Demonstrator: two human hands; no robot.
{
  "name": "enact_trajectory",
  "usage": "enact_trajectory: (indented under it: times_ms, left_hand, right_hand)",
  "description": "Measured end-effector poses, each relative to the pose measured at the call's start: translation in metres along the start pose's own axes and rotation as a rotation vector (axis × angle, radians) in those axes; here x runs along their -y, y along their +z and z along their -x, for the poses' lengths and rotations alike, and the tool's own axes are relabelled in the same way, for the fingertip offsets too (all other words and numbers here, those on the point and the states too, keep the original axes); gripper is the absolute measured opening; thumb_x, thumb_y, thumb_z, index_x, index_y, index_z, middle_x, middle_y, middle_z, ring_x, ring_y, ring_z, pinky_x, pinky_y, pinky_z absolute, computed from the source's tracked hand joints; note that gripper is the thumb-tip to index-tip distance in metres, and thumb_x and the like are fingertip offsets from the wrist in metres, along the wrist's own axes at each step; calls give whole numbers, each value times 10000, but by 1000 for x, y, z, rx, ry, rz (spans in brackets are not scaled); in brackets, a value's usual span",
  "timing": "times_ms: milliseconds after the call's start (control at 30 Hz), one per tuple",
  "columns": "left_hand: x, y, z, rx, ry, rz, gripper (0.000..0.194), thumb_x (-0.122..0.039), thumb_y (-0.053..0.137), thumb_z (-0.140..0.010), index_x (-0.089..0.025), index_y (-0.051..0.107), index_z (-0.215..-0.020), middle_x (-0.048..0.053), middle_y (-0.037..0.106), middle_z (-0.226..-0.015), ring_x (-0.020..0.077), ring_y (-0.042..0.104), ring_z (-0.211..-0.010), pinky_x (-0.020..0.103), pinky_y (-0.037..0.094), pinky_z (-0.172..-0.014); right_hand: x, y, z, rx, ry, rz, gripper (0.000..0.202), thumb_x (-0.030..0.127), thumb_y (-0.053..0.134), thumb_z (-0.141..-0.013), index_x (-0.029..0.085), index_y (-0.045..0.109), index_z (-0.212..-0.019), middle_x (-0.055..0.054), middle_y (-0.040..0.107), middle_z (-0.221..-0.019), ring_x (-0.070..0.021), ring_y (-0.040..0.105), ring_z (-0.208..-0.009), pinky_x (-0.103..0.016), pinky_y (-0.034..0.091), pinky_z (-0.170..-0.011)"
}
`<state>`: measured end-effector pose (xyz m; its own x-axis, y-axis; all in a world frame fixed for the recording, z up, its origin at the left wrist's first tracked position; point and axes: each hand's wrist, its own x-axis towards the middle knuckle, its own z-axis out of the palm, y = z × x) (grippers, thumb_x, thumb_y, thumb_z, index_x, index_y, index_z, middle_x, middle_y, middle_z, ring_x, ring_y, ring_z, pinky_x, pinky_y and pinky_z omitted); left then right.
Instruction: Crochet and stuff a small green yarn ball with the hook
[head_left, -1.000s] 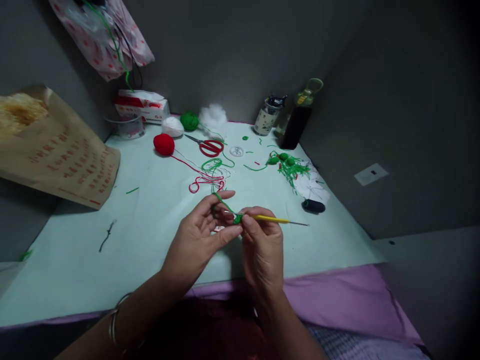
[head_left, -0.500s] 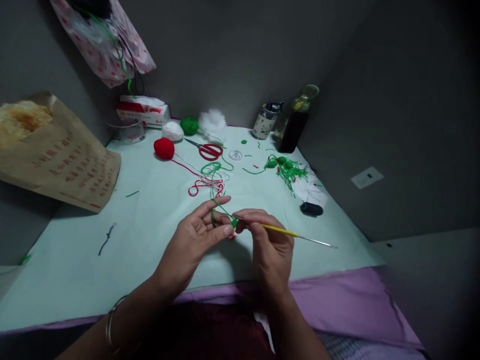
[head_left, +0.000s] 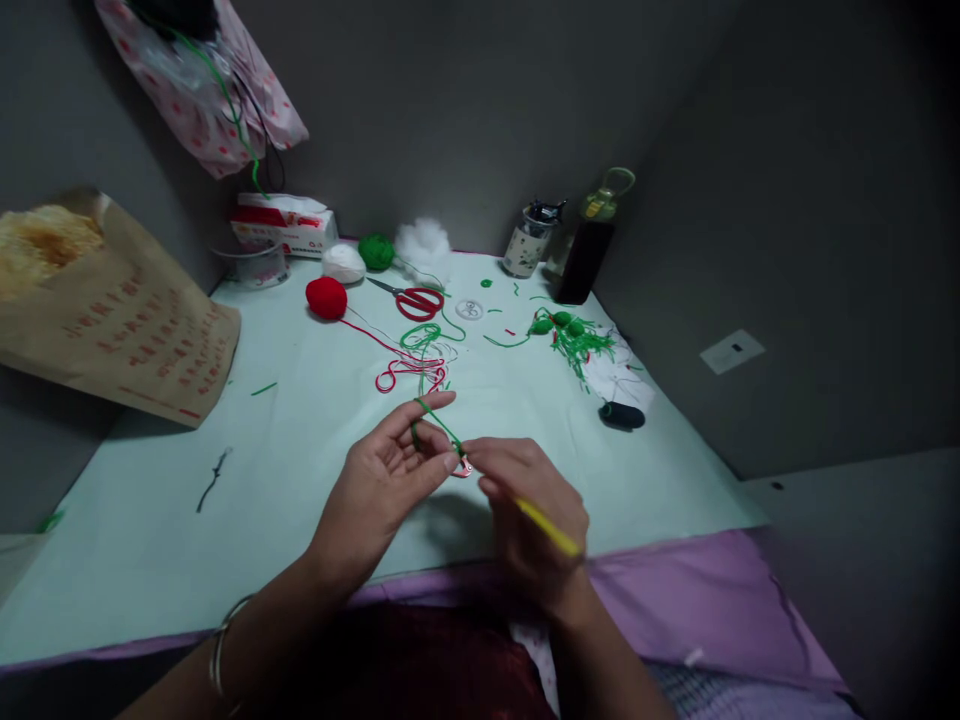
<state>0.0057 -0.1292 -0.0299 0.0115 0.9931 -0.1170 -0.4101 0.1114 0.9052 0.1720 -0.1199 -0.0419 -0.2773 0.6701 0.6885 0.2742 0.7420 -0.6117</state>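
My left hand (head_left: 390, 475) pinches a small crochet piece (head_left: 463, 466), green at the top with white and red below, between thumb and fingers. Green yarn (head_left: 437, 418) runs over its raised index finger down to the piece. In my right hand (head_left: 536, 510) is a crochet hook with a yellow grip (head_left: 551, 530), its rear end pointing down to the right. The hook's tip is hidden at the fingers by the piece. Beyond the hands lie loose red yarn (head_left: 409, 370) and a loop of green yarn (head_left: 420, 338).
Red-handled scissors (head_left: 418, 303), a red yarn ball (head_left: 327, 298), white ball (head_left: 343, 263) and green ball (head_left: 376, 252) lie toward the back. A paper bag (head_left: 150, 320) stands left. Green crocheted pieces (head_left: 574, 335), a dark roll (head_left: 622, 416) and a bottle (head_left: 586, 250) are right.
My right hand has turned, swinging the hook's rear end down and toward me. The crochet piece has shifted slightly left and shows more of its red and white part.
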Motion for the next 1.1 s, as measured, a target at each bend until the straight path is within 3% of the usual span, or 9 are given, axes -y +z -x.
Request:
enact_trajectory:
  times_ms: [100,233,300,400,500,600,733,933,1100]
  left_hand:
    - [3,4,1,26,-98,162,485,-222,826,-813,-237,687,-1277,-20,656,-835,116,596,-788,233,482,-796]
    - [0,6,-2,47,-287,367,397,-199,819,-801,-162,743,-1188,2,652,-803,104,581,-731,228,487,-771]
    - [-2,5,-3,44,-266,354,369,-182,803,-814,-167,751,-1179,-9,634,-769,96,565,-706,221,475,-758]
    - [-2,6,-3,64,-186,251,367,-190,800,-821,-194,751,-1184,-4,661,-800,106,571,-733,235,463,-787]
    - [1,9,-2,55,-117,157,338,-204,808,-819,-207,764,-1154,3,685,-841,118,588,-774,250,460,-808]
    - [3,12,-2,40,-87,168,349,-204,828,-804,-220,769,-1147,-16,669,-781,107,575,-742,234,461,-782]
    - [4,11,-5,61,-232,332,343,-196,789,-832,-199,771,-1174,12,691,-867,105,594,-791,226,480,-816]
    - [2,8,-7,72,-222,337,262,-168,753,-856,-188,795,-1114,6,676,-837,87,603,-720,213,485,-795]
    - [2,8,-3,97,-181,218,375,-213,803,-841,-247,743,-1210,-7,697,-874,123,630,-810,272,462,-895]
  right_hand:
    - [-1,3,6,13,-97,218,490,88,658,-918,340,660,-1338,-75,751,-1136,-238,711,-1047,-382,609,-843]
    - [-2,5,3,-171,91,-25,338,124,606,-956,342,747,-1172,-50,743,-1007,-218,703,-917,-377,593,-772]
    - [-2,6,-3,-273,247,-271,260,163,563,-989,308,773,-1038,-34,722,-896,-186,673,-774,-353,569,-701]
    - [-2,8,-10,-250,358,-475,207,208,589,-989,279,782,-971,-38,734,-918,-171,667,-760,-327,554,-672]
    - [-2,10,-9,-201,372,-443,220,181,589,-989,285,782,-1013,-40,750,-957,-173,684,-806,-322,563,-693]
    - [-3,11,-2,-181,253,-234,303,124,595,-973,329,771,-1111,-37,745,-983,-184,692,-868,-335,575,-733]
    - [-5,7,3,-116,72,29,418,99,667,-915,365,736,-1230,-61,748,-1108,-230,695,-1000,-388,581,-824]
    - [-6,4,-7,-301,398,-515,234,188,569,-1005,287,776,-961,-7,699,-852,-126,621,-680,-290,531,-650]
    - [-7,7,-10,-220,394,-489,162,196,637,-971,256,787,-981,-35,752,-954,-142,668,-790,-281,559,-694]
